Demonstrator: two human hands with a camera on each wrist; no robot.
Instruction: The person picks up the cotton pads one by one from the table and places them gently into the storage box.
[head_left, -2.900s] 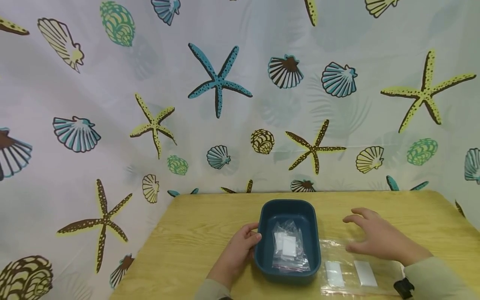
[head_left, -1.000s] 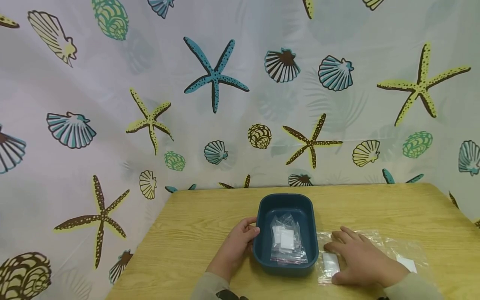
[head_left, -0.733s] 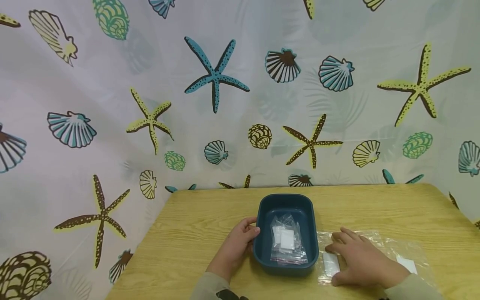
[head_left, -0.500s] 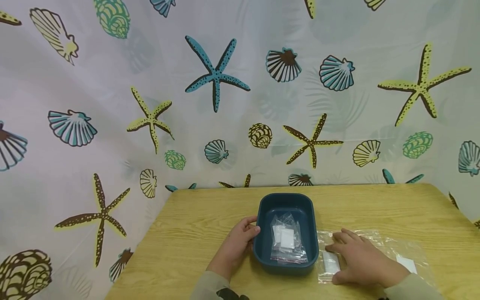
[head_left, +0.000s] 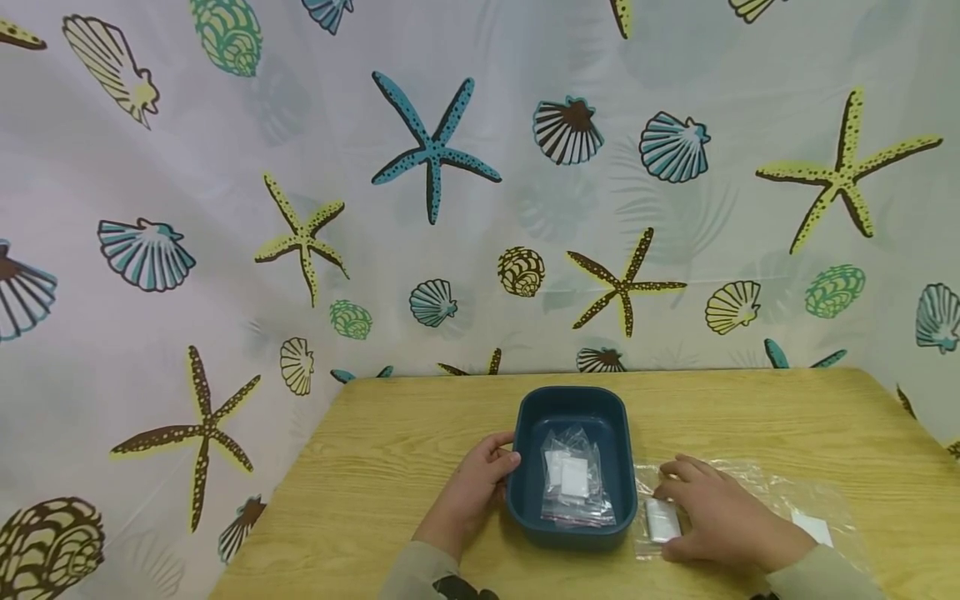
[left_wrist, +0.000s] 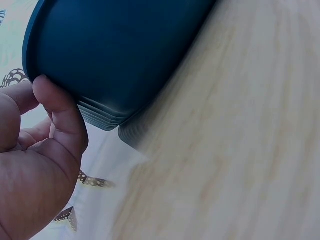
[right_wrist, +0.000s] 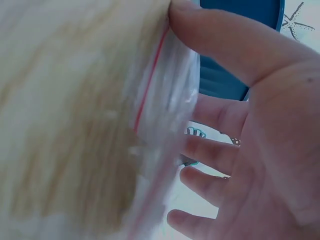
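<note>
My right hand pinches a clear zip-lock bag between thumb and fingers, just right of the dark blue tub. Inside the bag is a flat white rectangular piece, now bowed up a little. In the right wrist view, the bag's red seal line runs beside my thumb. My left hand grips the tub's left side, its thumb at the rim, as the left wrist view also shows. Several small clear bags with white pieces lie piled in the tub.
A second clear bag with a white piece lies farther right, partly behind my right forearm. Everything stands on a wood-grain table. A curtain printed with starfish and shells hangs behind and at both sides.
My right hand has come down from above the bags onto the nearest one. Its thumb and fingers have drawn together, and the bag's near edge has shifted away from me. My left hand keeps its hold.
</note>
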